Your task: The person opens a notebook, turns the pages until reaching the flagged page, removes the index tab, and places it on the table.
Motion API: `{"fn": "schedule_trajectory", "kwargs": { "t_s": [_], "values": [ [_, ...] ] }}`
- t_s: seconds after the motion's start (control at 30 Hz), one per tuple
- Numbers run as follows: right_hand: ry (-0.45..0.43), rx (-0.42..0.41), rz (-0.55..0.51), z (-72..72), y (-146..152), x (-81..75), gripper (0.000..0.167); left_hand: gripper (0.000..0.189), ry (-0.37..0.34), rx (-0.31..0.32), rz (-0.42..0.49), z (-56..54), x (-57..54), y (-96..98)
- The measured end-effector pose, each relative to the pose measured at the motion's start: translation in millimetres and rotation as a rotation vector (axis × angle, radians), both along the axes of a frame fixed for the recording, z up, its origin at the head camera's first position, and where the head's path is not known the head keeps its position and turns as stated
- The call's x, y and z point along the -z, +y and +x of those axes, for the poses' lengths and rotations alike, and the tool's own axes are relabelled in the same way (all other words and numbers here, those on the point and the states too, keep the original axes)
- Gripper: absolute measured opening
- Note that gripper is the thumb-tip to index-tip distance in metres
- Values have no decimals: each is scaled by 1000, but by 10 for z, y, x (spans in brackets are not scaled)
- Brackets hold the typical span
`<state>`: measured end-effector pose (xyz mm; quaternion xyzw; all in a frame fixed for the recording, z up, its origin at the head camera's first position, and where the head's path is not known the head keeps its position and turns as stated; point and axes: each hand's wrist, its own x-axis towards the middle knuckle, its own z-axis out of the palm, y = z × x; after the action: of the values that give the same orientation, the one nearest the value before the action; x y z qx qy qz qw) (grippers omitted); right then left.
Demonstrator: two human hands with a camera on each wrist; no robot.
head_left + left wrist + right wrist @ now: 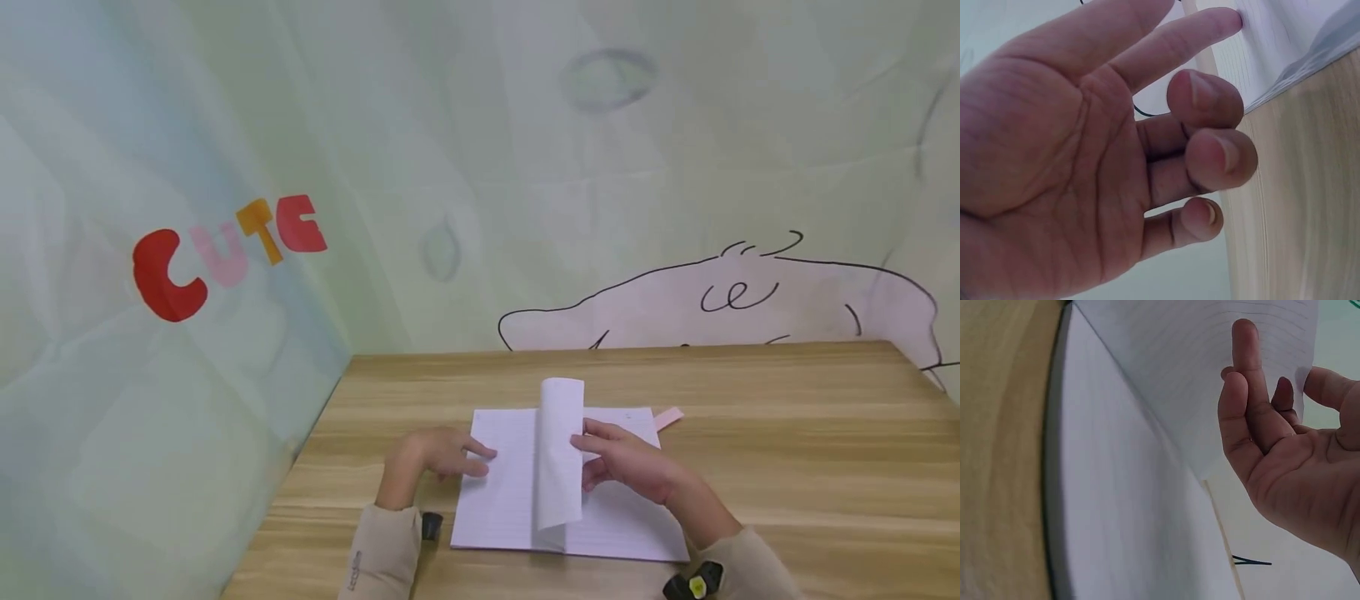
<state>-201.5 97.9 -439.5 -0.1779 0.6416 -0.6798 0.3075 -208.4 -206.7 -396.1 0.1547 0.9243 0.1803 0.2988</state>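
Note:
An open notebook (502, 492) with lined white pages lies on the wooden table. One page (561, 467) stands up from its middle and curves over. My right hand (626, 458) pinches that page's free edge between thumb and fingers; in the right wrist view the thumb and a finger lie on either side of the page (1210, 356), the other fingers (1233, 397) loosely bent. My left hand (442, 452) rests at the left page, with its index fingertip and thumb on the paper. In the left wrist view the other fingers (1222, 159) are curled in with nothing in them.
A pink tab (667, 418) sticks out from the notebook's upper right. The wooden table (825, 467) reaches to a printed cloth backdrop (465, 167) behind and at the left. Dark wrist straps (693, 583) show by the sleeves.

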Motion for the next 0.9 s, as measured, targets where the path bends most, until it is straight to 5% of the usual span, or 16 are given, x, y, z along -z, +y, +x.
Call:
{"fn": "schedule_trajectory", "kwargs": {
  "t_s": [0.1, 0.37, 0.57, 0.9],
  "values": [
    [-9, 7, 6, 37, -64, 37, 66, 49, 29, 19, 8, -7, 7, -6],
    [-25, 19, 47, 74, -171, 97, 86, 68, 280, 88, 165, -55, -17, 22],
    [-33, 7, 101, 113, -198, 133, 85, 63, 302, 150, 217, -53, -61, 89],
    [11, -54, 71, 136, -224, 181, 53, 67, 309, 212, 253, -37, -78, 229]
  ]
}}
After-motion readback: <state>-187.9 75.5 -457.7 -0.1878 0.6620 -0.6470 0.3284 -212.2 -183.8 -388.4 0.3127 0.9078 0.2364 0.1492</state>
